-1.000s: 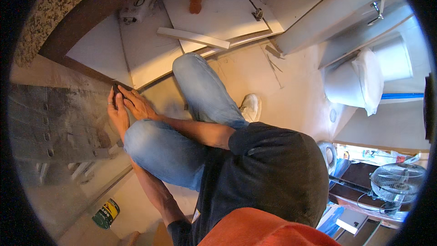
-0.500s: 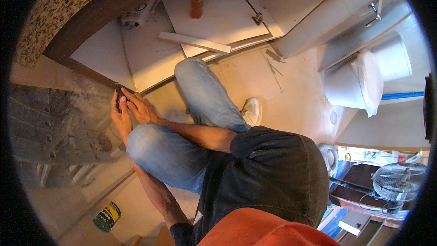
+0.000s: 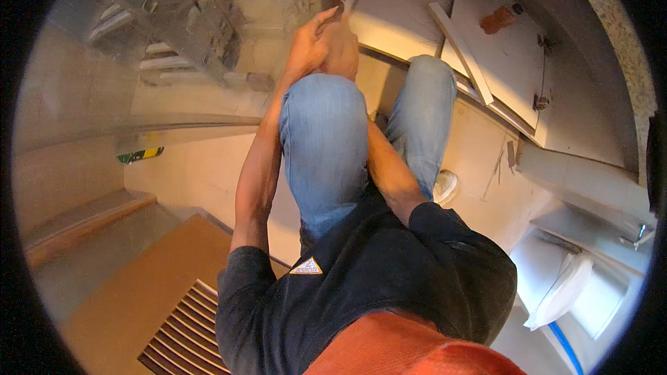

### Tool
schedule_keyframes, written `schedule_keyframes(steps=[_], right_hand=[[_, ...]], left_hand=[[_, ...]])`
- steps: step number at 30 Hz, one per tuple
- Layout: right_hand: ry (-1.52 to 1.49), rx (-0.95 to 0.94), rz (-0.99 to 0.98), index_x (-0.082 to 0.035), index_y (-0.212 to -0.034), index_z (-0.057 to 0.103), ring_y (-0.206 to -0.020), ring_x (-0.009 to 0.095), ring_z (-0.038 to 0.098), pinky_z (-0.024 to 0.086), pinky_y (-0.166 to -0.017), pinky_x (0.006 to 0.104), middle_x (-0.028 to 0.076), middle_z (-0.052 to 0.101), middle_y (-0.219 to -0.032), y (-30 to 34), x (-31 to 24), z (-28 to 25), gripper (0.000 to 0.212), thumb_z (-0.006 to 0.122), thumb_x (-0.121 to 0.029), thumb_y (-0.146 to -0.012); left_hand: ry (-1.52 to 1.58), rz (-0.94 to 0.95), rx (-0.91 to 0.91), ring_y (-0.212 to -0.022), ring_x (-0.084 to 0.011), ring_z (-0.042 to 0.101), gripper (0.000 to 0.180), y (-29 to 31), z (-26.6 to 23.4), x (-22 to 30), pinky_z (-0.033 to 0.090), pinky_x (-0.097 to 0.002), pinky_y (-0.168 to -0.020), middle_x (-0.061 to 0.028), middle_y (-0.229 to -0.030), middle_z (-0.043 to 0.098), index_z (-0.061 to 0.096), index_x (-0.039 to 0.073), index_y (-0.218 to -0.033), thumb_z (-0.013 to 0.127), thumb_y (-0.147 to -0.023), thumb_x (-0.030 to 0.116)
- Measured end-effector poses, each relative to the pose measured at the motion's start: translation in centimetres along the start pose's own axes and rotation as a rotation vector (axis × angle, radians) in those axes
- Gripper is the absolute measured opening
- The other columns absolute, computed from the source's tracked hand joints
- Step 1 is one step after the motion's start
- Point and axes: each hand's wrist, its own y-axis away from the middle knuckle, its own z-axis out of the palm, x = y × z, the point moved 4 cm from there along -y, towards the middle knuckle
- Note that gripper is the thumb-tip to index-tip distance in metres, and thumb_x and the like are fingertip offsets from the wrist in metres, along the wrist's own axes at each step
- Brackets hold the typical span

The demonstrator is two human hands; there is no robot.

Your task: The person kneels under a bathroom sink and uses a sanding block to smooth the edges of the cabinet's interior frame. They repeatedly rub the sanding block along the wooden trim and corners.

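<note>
Working at open white cabinet (image 3: 399, 3), top of frame: judged under way, nothing clearly finished.
Lying loose over cabinet front, right of upper centre: white strip (image 3: 460, 54). Together at upper centre: right hand (image 3: 340, 50), blurred, cannot tell grip; left hand (image 3: 309, 47), seemingly pinching small dark piece (image 3: 340, 10) beside cabinet corner.
</note>
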Motion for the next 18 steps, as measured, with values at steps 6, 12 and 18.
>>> schedule_keyframes(steps=[6,12,18], right_hand=[[0.096,-0.019,-0.027,-0.009,-0.151,0.046,-0.1,0.04,0.06,0.048,-0.09,0.0453,0.024,0.058,-0.11,-0.2,1.2,0.4,0.05,0.047,-0.027,-0.104],[0.151,-0.026,-0.128,-0.009,-0.152,0.046,-0.094,0.041,0.058,0.048,-0.085,0.0464,0.025,0.058,-0.106,-0.9,1.2,0.0,0.05,0.046,-0.025,-0.104],[0.193,-0.041,-0.158,-0.009,-0.152,0.045,-0.09,0.041,0.057,0.048,-0.08,0.0475,0.024,0.056,-0.101,-1.7,0.9,-0.1,0.05,0.048,-0.025,-0.104]], left_hand=[[-0.025,0.046,-0.009,-0.107,-0.0143,0.064,0.041,-0.5,-0.2,-0.4,0.051,-0.0287,-0.094,-0.0095,-0.118,0.071,0.06,0.001,-0.136,0.067,-0.099,0.015],[-0.001,-0.008,0.043,-0.106,-0.0144,0.064,0.04,-0.5,0.0,0.2,0.052,-0.0289,-0.094,-0.0095,-0.118,0.071,0.061,0.001,-0.135,0.068,-0.098,0.016],[-0.081,-0.011,0.084,-0.103,-0.0143,0.065,0.039,-1.0,-0.1,0.7,0.053,-0.0293,-0.092,-0.0108,-0.116,0.071,0.063,-0.001,-0.132,0.07,-0.097,0.016]])
